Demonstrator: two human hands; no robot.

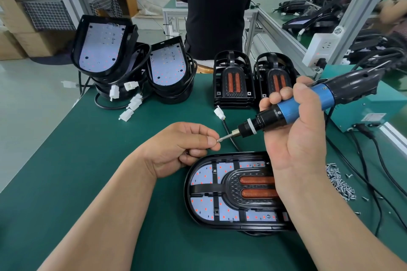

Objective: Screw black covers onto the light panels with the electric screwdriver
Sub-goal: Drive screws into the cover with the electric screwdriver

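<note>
Right hand [293,138] up at two o'clock, fingers [284,94] wrapped round the blue-and-black electric screwdriver [304,108], bit angled down toward nine. Left hand [182,147] meets it in the middle, thumb and forefinger pinching a small screw [218,140] right against the bit's tip, the other fingers curled under.

Directly below, at six o'clock, the light panel [204,177] lies flat in its black housing [187,191] on the green worktop [88,160]. The black cover [231,187] sits inside that housing on top of the panel – its ribs cross the white board, red dots showing in the gaps, two orange strips [256,186] in its raised centre. My right wrist hides the housing's right end.

At ten o'clock, a stack of housings [100,46] tilted up, the top one holding a bare white panel; just beside it toward eleven, a second stack [166,66] with the same inside. Black cables and white connectors [126,114] spill from both onto the worktop.

At twelve, two stacks of spare covers [233,79] side by side – no panels in them, only their orange strips.

At four o'clock, a loose heap of screws [339,182] lies straight on the worktop, in no tray. A teal power box [363,103] sits at two o'clock behind the screwdriver, cables trailing from it.
</note>
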